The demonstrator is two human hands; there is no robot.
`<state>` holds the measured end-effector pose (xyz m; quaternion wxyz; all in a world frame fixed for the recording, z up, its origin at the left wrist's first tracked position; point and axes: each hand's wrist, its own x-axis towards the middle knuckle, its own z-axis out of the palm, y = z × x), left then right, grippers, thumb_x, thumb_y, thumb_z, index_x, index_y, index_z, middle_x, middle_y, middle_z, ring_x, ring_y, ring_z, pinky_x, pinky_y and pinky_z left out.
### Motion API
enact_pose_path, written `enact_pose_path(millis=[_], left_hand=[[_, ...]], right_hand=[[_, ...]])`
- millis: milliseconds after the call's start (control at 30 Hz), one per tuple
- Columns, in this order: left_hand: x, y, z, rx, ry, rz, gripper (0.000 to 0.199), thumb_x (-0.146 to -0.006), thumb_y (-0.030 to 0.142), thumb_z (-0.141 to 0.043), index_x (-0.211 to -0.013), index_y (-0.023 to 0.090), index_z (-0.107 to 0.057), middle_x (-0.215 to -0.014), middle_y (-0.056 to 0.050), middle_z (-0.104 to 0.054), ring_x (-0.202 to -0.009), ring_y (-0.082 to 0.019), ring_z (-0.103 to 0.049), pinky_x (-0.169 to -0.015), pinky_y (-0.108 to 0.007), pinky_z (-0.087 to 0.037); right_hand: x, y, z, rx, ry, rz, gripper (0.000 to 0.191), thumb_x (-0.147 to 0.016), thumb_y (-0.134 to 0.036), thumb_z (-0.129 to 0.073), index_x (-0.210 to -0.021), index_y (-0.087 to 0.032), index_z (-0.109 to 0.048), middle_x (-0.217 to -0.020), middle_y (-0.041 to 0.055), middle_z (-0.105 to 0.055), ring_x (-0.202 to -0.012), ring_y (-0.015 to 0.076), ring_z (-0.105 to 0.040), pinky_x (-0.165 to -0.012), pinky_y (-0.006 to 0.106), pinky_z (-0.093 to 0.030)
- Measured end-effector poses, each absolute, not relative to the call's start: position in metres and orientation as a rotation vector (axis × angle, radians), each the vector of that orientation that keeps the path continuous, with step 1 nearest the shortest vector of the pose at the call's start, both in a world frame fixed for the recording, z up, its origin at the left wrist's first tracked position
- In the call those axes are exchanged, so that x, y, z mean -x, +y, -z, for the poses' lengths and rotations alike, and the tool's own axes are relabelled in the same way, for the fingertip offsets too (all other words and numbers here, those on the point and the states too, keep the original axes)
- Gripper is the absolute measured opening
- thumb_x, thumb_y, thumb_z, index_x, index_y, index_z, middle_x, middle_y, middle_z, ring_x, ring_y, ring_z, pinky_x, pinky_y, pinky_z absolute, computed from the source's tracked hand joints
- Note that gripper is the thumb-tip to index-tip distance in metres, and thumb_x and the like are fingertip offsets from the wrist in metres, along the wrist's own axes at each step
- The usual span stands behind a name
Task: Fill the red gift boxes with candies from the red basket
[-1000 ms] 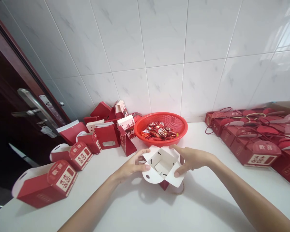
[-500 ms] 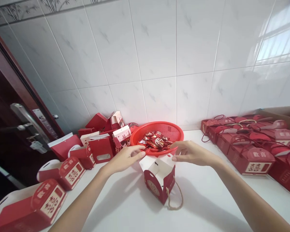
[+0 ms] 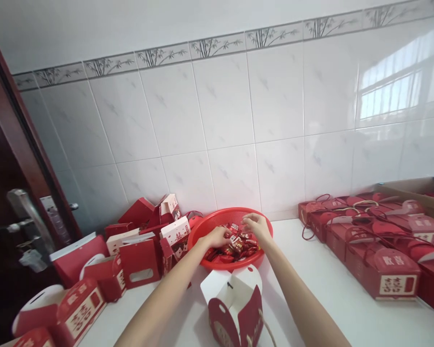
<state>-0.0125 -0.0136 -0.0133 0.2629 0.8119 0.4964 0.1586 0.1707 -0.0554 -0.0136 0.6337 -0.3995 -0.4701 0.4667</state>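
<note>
A red plastic colander (image 3: pixel 198 236) stands against the wall with a heap of wrapped candies (image 3: pixel 237 246) in it. Over its left side, my left hand (image 3: pixel 217 237) reaches in, fingertips bent down onto the wrappers and thumb apart from them. My right hand (image 3: pixel 256 225) is above the heap's right side, its fingers loosely curved and apart, with nothing visible in them. In front of the colander, between my forearms, sits a red and white gift box (image 3: pixel 235 303) with its top flaps spread. A rope handle (image 3: pixel 267 327) hangs at its right side.
Several red boxes with raised flaps (image 3: pixel 81 308) line the left, near a dark door (image 3: pixel 7 168). On the right, closed red boxes (image 3: pixel 379 260) with cord handles stand in rows before a cardboard carton (image 3: pixel 401 188). A tiled wall (image 3: pixel 231 178) bounds the white tabletop (image 3: pixel 300 274).
Both hands have moved forward from above the open gift box into the colander of candies. The view has tilted up, so more wall shows.
</note>
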Motion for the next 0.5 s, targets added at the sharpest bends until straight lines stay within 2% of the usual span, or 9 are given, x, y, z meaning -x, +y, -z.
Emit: enact_pose_path(millis=[100, 233, 367, 500], left_hand=[[0.003, 0.004, 0.021, -2.249, 1.500, -0.285, 0.015, -0.057, 0.023, -0.078, -0.064, 0.020, -0.065, -0.067, 0.000, -0.067, -0.078, -0.023, -0.066, -0.074, -0.029, -0.048], [0.000, 0.018, 0.029, -2.274, 1.626, -0.193, 0.022, -0.049, 0.016, -0.081, -0.061, 0.020, -0.064, -0.066, -0.001, -0.066, -0.081, -0.027, -0.067, -0.075, -0.031, -0.048], [0.005, 0.019, 0.033, -2.239, 1.644, -0.272, 0.039, -0.052, 0.016, -0.082, -0.090, 0.022, -0.074, -0.080, -0.002, -0.071, -0.089, -0.028, -0.068, -0.077, -0.031, -0.050], [0.011, 0.016, 0.032, -2.172, 1.554, -0.469, 0.053, -0.060, 0.011, -0.078, -0.112, 0.019, -0.071, -0.076, 0.000, -0.069, -0.079, -0.023, -0.067, -0.071, -0.029, -0.052]], right_hand=[[-0.170, -0.050, 0.019, 0.943, -1.079, -1.066, 0.012, -0.062, -0.024, -0.062, -0.071, -0.016, -0.061, -0.069, 0.0013, -0.066, -0.052, 0.0119, -0.061, -0.052, 0.024, -0.048], [-0.171, -0.045, 0.022, 0.999, -1.082, -1.084, 0.009, -0.063, -0.020, -0.060, -0.070, -0.016, -0.062, -0.067, 0.0007, -0.065, -0.051, 0.0119, -0.061, -0.050, 0.024, -0.047], [-0.171, -0.043, 0.023, 1.031, -1.090, -1.097, 0.006, -0.065, -0.017, -0.060, -0.070, -0.016, -0.062, -0.068, 0.0008, -0.065, -0.053, 0.0120, -0.061, -0.050, 0.023, -0.046], [-0.171, -0.043, 0.026, 1.064, -1.108, -1.096, 0.005, -0.067, -0.015, -0.061, -0.071, -0.016, -0.063, -0.069, 0.0011, -0.064, -0.057, 0.0127, -0.062, -0.051, 0.023, -0.047]])
